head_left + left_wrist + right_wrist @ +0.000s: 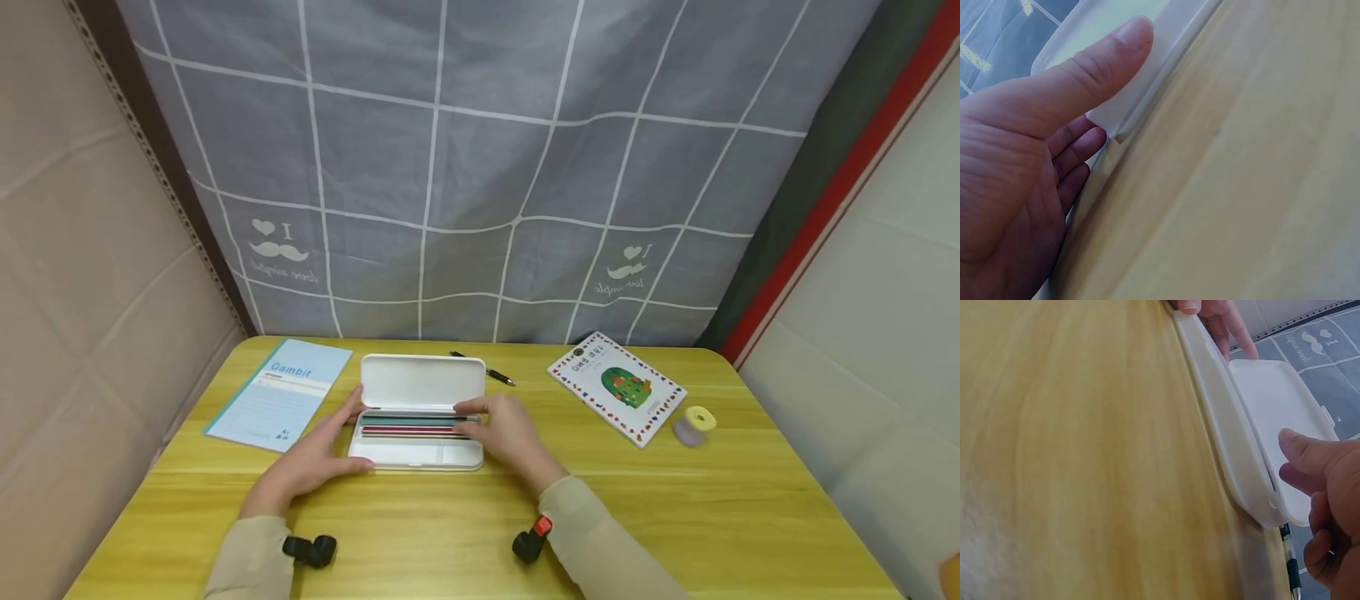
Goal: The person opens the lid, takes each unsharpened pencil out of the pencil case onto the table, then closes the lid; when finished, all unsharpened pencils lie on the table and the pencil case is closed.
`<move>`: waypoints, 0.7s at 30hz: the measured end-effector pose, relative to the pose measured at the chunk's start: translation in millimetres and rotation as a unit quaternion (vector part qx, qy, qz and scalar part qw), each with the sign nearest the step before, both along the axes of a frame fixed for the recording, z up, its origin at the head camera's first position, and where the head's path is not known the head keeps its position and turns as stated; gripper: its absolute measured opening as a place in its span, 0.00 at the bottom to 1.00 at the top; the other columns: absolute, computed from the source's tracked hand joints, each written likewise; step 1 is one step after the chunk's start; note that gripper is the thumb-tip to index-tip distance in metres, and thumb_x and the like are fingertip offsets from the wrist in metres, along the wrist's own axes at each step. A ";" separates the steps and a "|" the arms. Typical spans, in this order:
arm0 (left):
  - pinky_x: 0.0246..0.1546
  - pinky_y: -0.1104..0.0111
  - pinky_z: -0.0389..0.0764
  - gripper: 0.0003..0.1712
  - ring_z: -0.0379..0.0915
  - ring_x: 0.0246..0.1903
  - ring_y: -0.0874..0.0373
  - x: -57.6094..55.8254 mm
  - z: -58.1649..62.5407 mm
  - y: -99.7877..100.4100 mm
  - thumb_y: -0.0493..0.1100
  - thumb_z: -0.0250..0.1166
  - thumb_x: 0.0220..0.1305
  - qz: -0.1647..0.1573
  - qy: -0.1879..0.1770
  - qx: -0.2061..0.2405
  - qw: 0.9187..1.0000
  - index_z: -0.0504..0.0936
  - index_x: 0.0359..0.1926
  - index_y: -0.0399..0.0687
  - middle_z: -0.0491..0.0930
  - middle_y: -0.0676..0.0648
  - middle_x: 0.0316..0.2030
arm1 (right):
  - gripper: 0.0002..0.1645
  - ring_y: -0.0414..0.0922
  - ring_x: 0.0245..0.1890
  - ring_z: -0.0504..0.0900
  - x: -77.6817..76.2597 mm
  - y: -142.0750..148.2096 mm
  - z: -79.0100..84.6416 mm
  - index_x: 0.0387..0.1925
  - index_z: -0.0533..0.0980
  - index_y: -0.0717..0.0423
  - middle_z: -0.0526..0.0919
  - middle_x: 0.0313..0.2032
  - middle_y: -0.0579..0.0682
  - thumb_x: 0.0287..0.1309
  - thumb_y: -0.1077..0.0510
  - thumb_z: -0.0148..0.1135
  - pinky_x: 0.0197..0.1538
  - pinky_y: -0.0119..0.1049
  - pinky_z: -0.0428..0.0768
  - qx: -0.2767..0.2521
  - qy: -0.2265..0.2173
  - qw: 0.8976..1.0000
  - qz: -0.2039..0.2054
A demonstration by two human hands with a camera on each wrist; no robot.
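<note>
A white pencil case (405, 454) lies on the table with its lid (423, 381) swung up at the back. Several pencils (408, 431) lie lengthwise inside it, dark red and dark green among them. My left hand (311, 458) grips the case's left end, thumb at the front corner and fingers behind; the left wrist view shows the thumb (1104, 69) over the rim. Over the right end of the case hangs my right hand (513, 433), index finger and thumb reaching above the pencils. In the right wrist view that thumb (1307, 450) stands apart from the fingers, nothing visible between them.
Behind the case lies a black pen (500, 377). A light blue notebook (281, 396) is at the left; a white booklet (600, 379) with a green picture lies at the right, beside a small yellow-lidded jar (693, 427). A grey checked curtain (480, 167) closes the back.
</note>
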State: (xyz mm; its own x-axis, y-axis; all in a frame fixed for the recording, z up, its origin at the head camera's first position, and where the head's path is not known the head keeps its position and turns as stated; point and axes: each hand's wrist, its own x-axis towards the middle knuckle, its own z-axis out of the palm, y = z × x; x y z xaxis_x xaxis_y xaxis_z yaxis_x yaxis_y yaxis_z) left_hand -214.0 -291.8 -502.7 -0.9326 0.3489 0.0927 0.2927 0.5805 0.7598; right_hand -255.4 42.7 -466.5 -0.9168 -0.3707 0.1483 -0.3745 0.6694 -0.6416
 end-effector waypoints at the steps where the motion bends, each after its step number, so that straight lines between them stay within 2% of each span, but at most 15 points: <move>1: 0.73 0.34 0.53 0.73 0.61 0.73 0.37 0.0 0.3 0.4 0.59 0.80 0.55 0.000 0.000 0.000 1.000 0.37 0.86 0.59 0.66 0.40 0.75 | 0.16 0.39 0.39 0.82 0.5 -0.4 -0.8 0.49 0.90 0.42 0.90 0.49 0.41 0.59 0.49 0.78 0.44 0.35 0.80 0.004 -0.002 1.000 0.000; 7: 0.73 0.34 0.53 0.73 0.61 0.73 0.37 0.1 2.1 2.5 0.57 0.81 0.55 0.001 -0.002 0.000 1.000 0.37 0.86 0.57 0.66 0.40 0.75 | 0.19 0.37 0.42 0.84 1.9 -2.0 -4.2 0.50 0.90 0.41 0.90 0.48 0.40 0.56 0.49 0.80 0.51 0.38 0.83 0.030 0.006 1.000 0.000; 12: 0.73 0.34 0.53 0.73 0.60 0.74 0.37 0.0 2.6 3.4 0.57 0.81 0.56 0.002 -0.006 0.001 1.000 0.37 0.86 0.58 0.66 0.40 0.75 | 0.17 0.38 0.37 0.86 3.4 -3.3 -2.7 0.49 0.90 0.43 0.91 0.45 0.39 0.57 0.50 0.79 0.49 0.39 0.84 0.044 0.014 0.999 0.008; 18: 0.73 0.34 0.53 0.72 0.59 0.74 0.36 0.3 1.4 2.5 0.58 0.80 0.56 0.004 -0.007 -0.002 1.000 0.37 0.86 0.60 0.65 0.40 0.75 | 0.15 0.42 0.47 0.87 2.7 -6.5 -4.3 0.50 0.90 0.41 0.91 0.47 0.41 0.61 0.50 0.76 0.50 0.41 0.84 0.085 0.037 0.996 0.014; 21: 0.73 0.34 0.54 0.72 0.60 0.74 0.36 0.9 0.3 2.4 0.57 0.80 0.56 0.005 -0.008 -0.003 1.000 0.37 0.86 0.60 0.65 0.39 0.76 | 0.13 0.42 0.45 0.88 2.7 -8.6 -8.0 0.48 0.91 0.38 0.91 0.47 0.39 0.62 0.48 0.76 0.46 0.39 0.84 0.098 0.043 0.994 0.005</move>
State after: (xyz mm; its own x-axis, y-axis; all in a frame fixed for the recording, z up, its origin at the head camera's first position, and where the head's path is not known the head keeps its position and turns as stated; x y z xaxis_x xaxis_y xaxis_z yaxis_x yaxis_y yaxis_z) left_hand -213.1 -289.4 -502.4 -0.9370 0.3411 0.0751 0.2751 0.5883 0.7604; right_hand -252.7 34.1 -474.5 -0.8999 -0.4093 0.1505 -0.4299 0.7743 -0.4645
